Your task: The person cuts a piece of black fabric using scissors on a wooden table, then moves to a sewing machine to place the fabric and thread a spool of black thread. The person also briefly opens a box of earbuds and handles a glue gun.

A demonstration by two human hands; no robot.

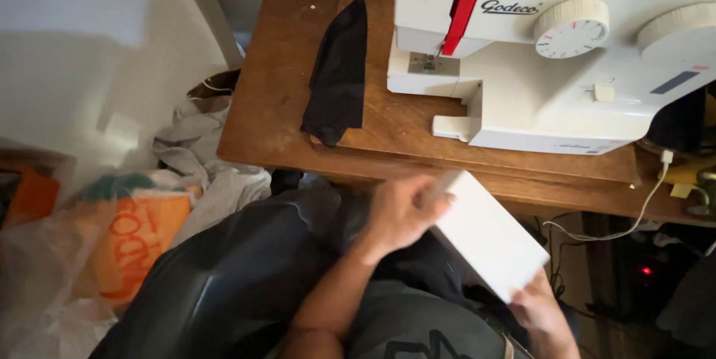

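Observation:
A flat white box (488, 234) is tilted in front of my lap, below the table edge. My left hand (399, 212) grips its upper left edge, blurred with motion. At its lower right corner my right hand (538, 307) holds it from beneath. On the wooden table (268, 105) above lies a strip of black fabric (337, 76), just left of a white sewing machine (552, 68) with a red lever.
Black cloth (239, 269) lies across my lap. Left of the table on the floor sit grey clothes (195, 150) and plastic bags with an orange one (134, 240). A white cable (641, 202) hangs at the table's right edge.

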